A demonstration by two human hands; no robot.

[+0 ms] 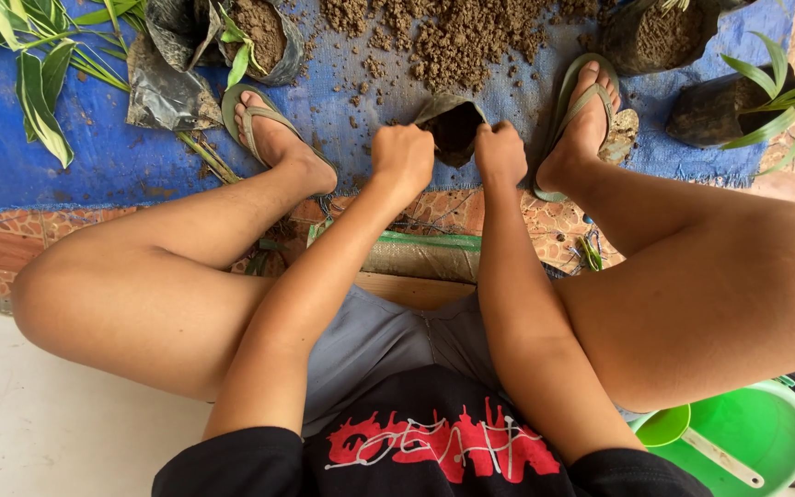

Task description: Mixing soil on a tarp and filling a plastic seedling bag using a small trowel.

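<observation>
Two hands grip one black bag (454,127): my left hand (404,156) is fisted on its left rim, my right hand (501,153) on its right rim, mouth held open between them. Soil (457,37) lies just beyond on a blue tarp (112,156); a green bucket (756,433) sits behind, to the right.

The black grow bag (454,126) was held at its rim by the left hand (403,158) and right hand (501,154), both closed on it, near the front edge of the blue tarp (94,147). Passage sideways was bounded by the left foot (273,133) and right foot (584,124). Beyond the bag, the way was blocked by the loose soil heap (453,37). Filled bags (259,32) stood at the back left, potted plants (738,106) at the right edge. Bare tarp was left open between left foot and bag.
</observation>
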